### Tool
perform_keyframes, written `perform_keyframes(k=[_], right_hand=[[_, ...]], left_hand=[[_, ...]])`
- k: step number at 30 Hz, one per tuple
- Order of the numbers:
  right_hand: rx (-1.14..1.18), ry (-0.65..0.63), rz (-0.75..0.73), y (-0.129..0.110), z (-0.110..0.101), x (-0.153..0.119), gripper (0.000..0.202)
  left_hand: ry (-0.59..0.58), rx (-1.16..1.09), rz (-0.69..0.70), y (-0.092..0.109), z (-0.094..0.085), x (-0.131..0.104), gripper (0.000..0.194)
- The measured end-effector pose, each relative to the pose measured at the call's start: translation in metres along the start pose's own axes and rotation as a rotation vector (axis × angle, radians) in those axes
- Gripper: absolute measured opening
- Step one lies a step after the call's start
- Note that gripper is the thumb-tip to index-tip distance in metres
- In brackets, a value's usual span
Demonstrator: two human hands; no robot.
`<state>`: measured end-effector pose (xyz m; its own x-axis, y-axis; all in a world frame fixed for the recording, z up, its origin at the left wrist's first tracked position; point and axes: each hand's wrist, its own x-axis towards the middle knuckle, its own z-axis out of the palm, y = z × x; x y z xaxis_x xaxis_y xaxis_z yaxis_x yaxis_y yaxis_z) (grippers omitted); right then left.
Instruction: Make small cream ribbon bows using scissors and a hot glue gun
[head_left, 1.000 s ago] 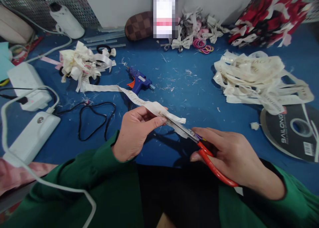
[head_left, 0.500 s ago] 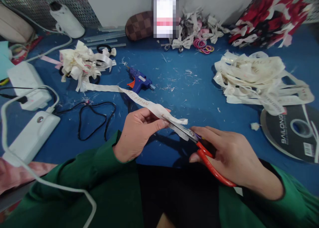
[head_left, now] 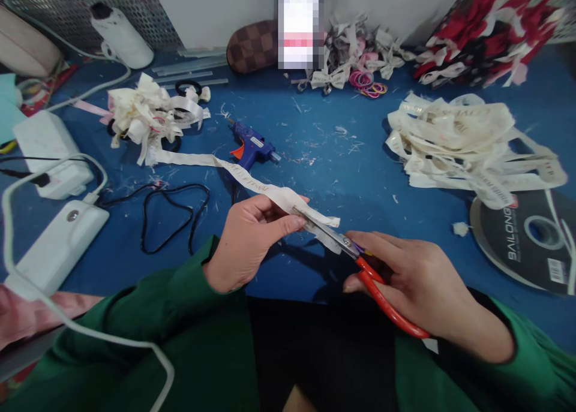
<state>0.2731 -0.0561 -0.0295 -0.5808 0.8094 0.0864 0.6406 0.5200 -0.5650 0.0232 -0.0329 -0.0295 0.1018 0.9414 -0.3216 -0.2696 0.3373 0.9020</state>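
My left hand (head_left: 252,238) pinches a white printed ribbon (head_left: 256,186) between thumb and fingers. From there the ribbon runs left to a bunch of cream ribbon bows (head_left: 143,113), and its loose end sticks out to the right. In my right hand (head_left: 418,280) is a pair of scissors (head_left: 375,289) with red handles. Their blades lie along the ribbon's right end, the tips close to my left thumb. Whether the blades are fully closed I cannot make out. Behind the ribbon rests a blue glue gun (head_left: 252,148) with an orange trigger.
A heap of cream ribbon (head_left: 454,136) and a black ribbon spool (head_left: 517,244) lie at the right. Red, white and black bows (head_left: 490,34) stand behind. White power strips (head_left: 58,247) and a black cord (head_left: 143,232) are at the left. A checkered pouch (head_left: 252,46) sits at the back.
My right hand and the scissors have shifted very slightly right and down. The left hand keeps its pinch on the ribbon in almost the same place.
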Motion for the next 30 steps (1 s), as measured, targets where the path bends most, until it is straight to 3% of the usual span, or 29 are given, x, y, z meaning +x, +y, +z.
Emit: perform_keyframes(k=[5,15,30], right_hand=[[-0.032,0.015,0.004,0.0025,-0.0014,-0.0006,0.048],[-0.065,0.022,0.006,0.0036,-0.0030,-0.0008,0.053],[-0.044,-0.008,0.054,0.0006,-0.0031,0.0020,0.050]], left_hand=[[-0.021,0.016,-0.005,0.0020,-0.0001,-0.0001,0.022],[0.125,-0.016,0.029,0.0020,-0.0004,0.0031,0.010],[0.109,0.051,0.073,0.0008,-0.0005,0.0011,0.011]])
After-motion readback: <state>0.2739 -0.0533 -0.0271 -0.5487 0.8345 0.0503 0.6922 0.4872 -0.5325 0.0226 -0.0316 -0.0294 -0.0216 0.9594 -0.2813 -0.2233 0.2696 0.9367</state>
